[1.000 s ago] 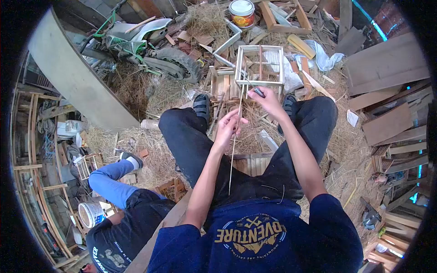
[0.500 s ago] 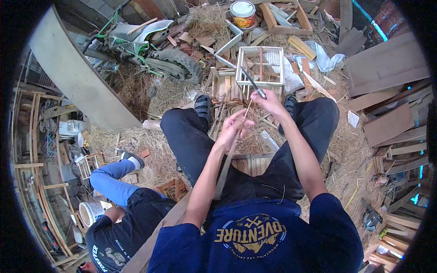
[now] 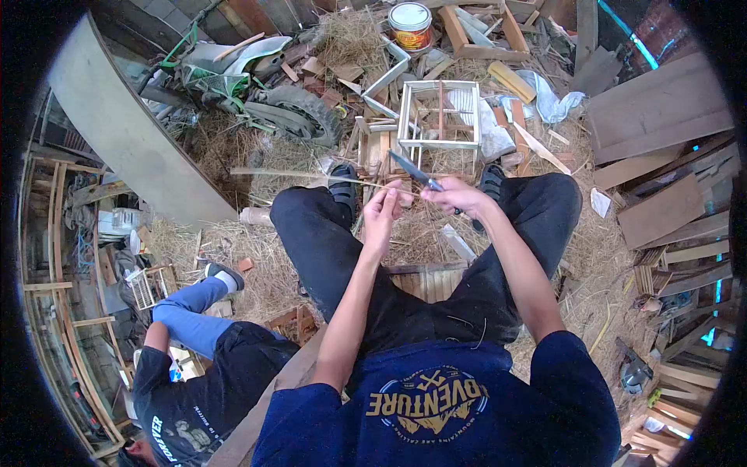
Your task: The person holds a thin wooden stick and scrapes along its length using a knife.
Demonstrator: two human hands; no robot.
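Note:
My right hand (image 3: 459, 196) is closed around the handle of a knife (image 3: 410, 169), its dark blade pointing up and to the left. Between the pinched fingers of my left hand (image 3: 380, 214) is a thin wooden strip (image 3: 288, 173), reaching out leftward over my knee. The strip's near end lies close to my right hand, just below the knife. Both hands are above the gap between my bent legs.
A small wooden frame (image 3: 440, 115) stands on the straw beyond my feet. A paint bucket (image 3: 410, 27) and a motorbike wheel (image 3: 303, 114) are farther back. At lower left sits another person (image 3: 206, 373). Wood panels (image 3: 661, 109) lean at right.
The strip has swung from pointing down toward my lap to pointing left. My right hand and the knife have come lower, and the other person has shifted an arm.

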